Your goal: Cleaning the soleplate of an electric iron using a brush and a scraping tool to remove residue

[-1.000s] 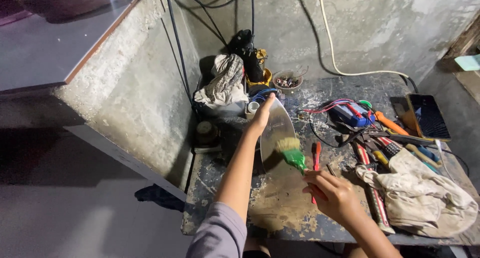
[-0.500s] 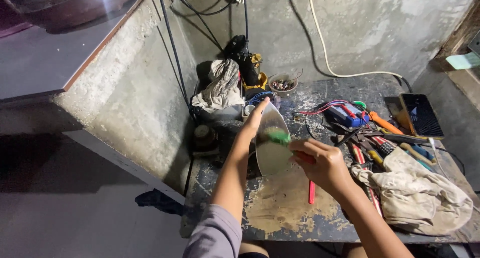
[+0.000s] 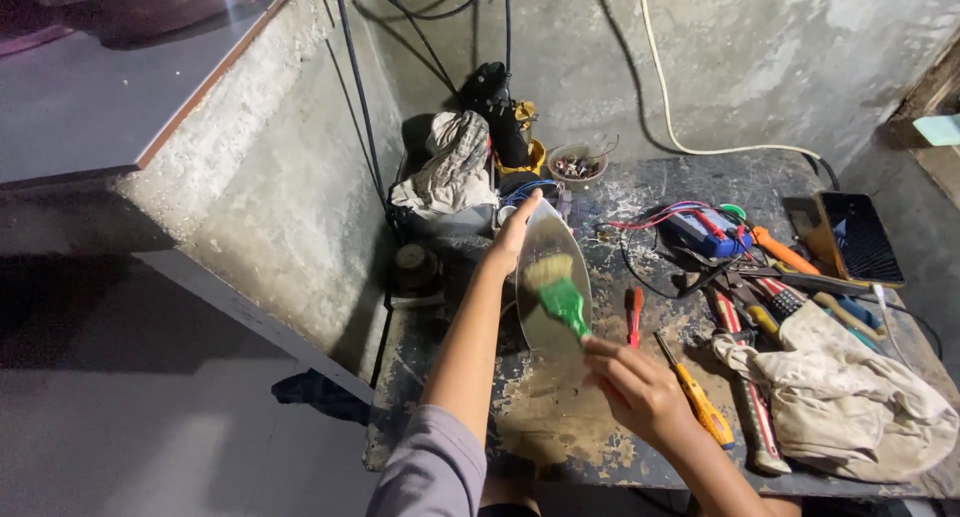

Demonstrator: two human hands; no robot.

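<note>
counter point(image 3: 650, 192): dark, dusty, scratched
back edge: small bowl point(image 3: 576, 163) of bits, grey rag point(image 3: 450, 167)
right edge: dark tablet point(image 3: 858, 239), big cream cloth point(image 3: 850, 402)
middle: red screwdriver point(image 3: 634, 314), yellow screwdriver point(image 3: 698, 397), blue box point(image 3: 705, 234) with wires

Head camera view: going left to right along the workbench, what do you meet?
Left hand → metal plate → red screwdriver → yellow screwdriver → beige cloth
</note>
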